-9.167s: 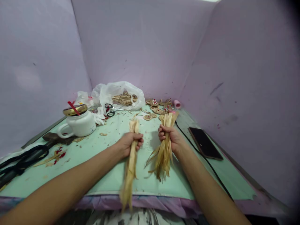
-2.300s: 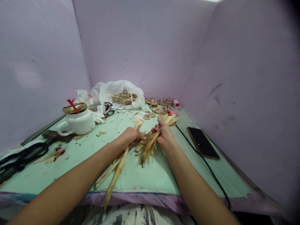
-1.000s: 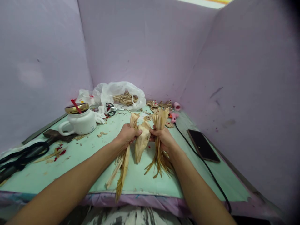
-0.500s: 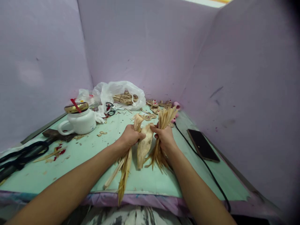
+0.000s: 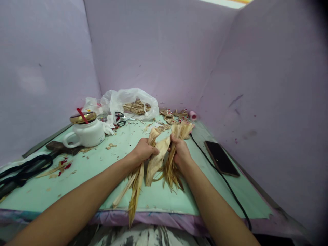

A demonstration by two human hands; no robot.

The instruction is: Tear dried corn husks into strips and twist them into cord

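Observation:
My left hand (image 5: pixel 142 150) is closed round a bunch of dried corn husk strips (image 5: pixel 135 184) that hang down past the table's front edge. My right hand (image 5: pixel 180 151) is closed round a second, fuller bunch of husk strips (image 5: pixel 172 171), its top fanning out above the fist. A wide single husk leaf (image 5: pixel 156 160) hangs between the two hands, pinched near its top at the right hand's fingers. Both hands are close together above the pale green table (image 5: pixel 77 177).
A white lidded mug (image 5: pixel 85 134) stands at the left, with black cords (image 5: pixel 20 172) nearer. A white plastic bag with husks (image 5: pixel 133 104), scissors (image 5: pixel 120 119) and small woven pieces (image 5: pixel 171 119) lie at the back. A dark phone (image 5: pixel 221 158) and black cable (image 5: pixel 230 186) lie right.
The hands have drawn together from apart. A wide single leaf has come out between them and now tilts, and the right bunch has lowered slightly.

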